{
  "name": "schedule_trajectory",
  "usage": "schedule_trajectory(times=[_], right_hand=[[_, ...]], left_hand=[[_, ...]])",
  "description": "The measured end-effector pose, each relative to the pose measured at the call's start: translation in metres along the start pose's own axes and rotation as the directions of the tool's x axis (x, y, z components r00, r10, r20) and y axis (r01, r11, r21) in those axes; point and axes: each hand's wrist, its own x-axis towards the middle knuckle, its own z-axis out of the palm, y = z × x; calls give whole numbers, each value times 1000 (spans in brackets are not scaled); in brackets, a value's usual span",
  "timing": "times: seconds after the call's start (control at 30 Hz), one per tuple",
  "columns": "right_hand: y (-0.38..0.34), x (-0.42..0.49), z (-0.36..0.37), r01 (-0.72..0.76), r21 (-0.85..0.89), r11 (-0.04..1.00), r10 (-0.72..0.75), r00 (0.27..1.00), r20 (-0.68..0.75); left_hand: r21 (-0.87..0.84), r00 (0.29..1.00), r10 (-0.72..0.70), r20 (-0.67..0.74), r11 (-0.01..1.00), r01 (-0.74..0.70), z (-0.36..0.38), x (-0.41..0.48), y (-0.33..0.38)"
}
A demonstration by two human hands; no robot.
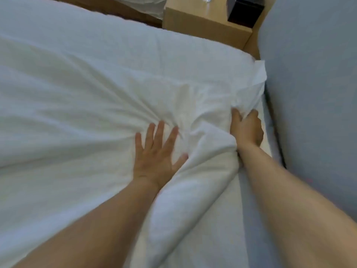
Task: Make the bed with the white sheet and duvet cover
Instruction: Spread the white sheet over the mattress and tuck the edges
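Left hand (156, 154) flat on duvet cover (87, 88), right hand (248, 130) around its edge

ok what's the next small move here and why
Probably pull the right hand outward toward the mattress edge while the left hand presses flat: the right hand grips a bunch of the white cover, and creases fan out between the hands.

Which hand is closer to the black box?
Right. The right hand grips the white cover at the bed's edge, on the black box side; the left hand lies flat on the cover, farther left.
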Motion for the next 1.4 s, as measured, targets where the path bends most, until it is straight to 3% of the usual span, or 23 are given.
schedule_trajectory(times=[0.07,0.17,0.23,0.3,0.33,0.4,0.47,0.5,0.63,0.7,0.8,0.83,0.9,0.97,1.07,1.2,1.27,1.33,1.4], right_hand=[[3,18,39,-14,-62,998,8,995,-103],[-11,48,38,-37,19,999,40,985,-168],[-15,51,31,-36,123,992,55,987,-151],[-9,41,25,-5,331,944,37,995,-93],[-2,37,21,-20,488,873,46,998,-41],[11,24,6,-117,766,632,52,993,109],[21,-4,-8,-264,874,407,50,962,267],[24,-29,-13,-313,877,363,60,948,314],[36,-167,-22,-460,794,398,83,879,469],[36,-208,-25,-465,758,458,111,876,470],[29,-212,-22,-346,639,687,193,934,299],[26,-209,-18,-314,583,749,209,948,241],[25,-206,-10,-257,527,810,204,966,158],[30,-205,-1,-213,504,837,179,977,114],[31,-209,-2,-196,490,849,151,980,130],[19,-240,-15,-236,552,799,160,970,184],[13,-277,-18,-312,647,695,152,944,292],[9,-328,-15,-453,677,579,121,870,479],[6,-371,-14,-510,650,563,109,826,553]], left_hand=[[10,997,46,-67,999,-45,13,14,-8],[5,999,8,-54,1000,-7,5,26,-1],[-6,996,11,-85,1000,-12,2,27,-2],[4,997,3,-71,1000,-3,-1,26,-2],[18,999,-4,-47,1000,5,-3,27,-2],[53,1000,-7,-30,999,9,-4,27,0],[53,1000,-9,-26,999,10,-6,27,1],[56,1000,-13,-13,998,14,-6,28,1],[76,999,8,-48,997,-4,-12,23,0],[30,998,32,-63,999,-30,-18,13,2],[-414,1000,19,11,910,-13,-46,-35,4],[-480,998,50,47,877,-21,-58,-68,0],[-384,988,138,69,918,-102,-70,-149,-18],[-105,988,151,-9,983,-151,-68,-232,-46],[-18,988,107,-112,994,-110,-38,-297,-75],[18,991,87,-105,996,-85,-27,-291,-79],[21,997,63,-40,998,-62,-30,-292,-77],[13,999,22,26,1000,-22,-37,-293,-74],[5,997,2,73,1000,-3,-48,-294,-68]])
